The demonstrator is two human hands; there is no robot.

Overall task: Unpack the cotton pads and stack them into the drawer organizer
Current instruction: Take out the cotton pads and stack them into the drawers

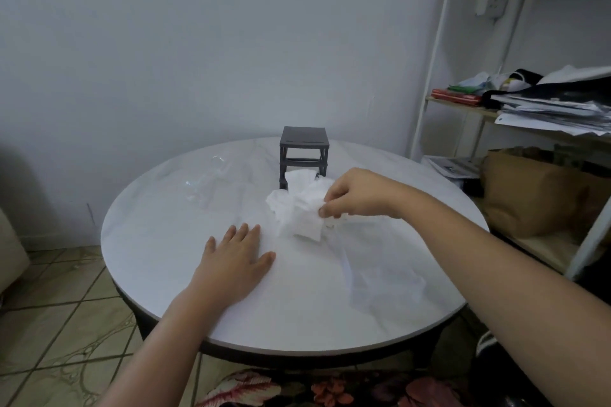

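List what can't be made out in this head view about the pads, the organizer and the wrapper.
- Cotton pads: a blurred white bunch pinched by the right hand; no count or edges, fingers cover part.
- Drawer organizer: its lower front is hidden behind the pads; whether any drawer is fitted is unclear.
- Clear wrapper: nearly invisible against the table; contents can't be told.
- Left hand: flat, covering whatever lies under it.

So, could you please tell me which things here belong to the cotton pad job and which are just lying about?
Part of the job:
- cotton pads, pinched by the right hand
- dark drawer organizer
- clear plastic wrapper
- left hand, flat on the table

Just lying about:
- shelf papers
- brown paper bag
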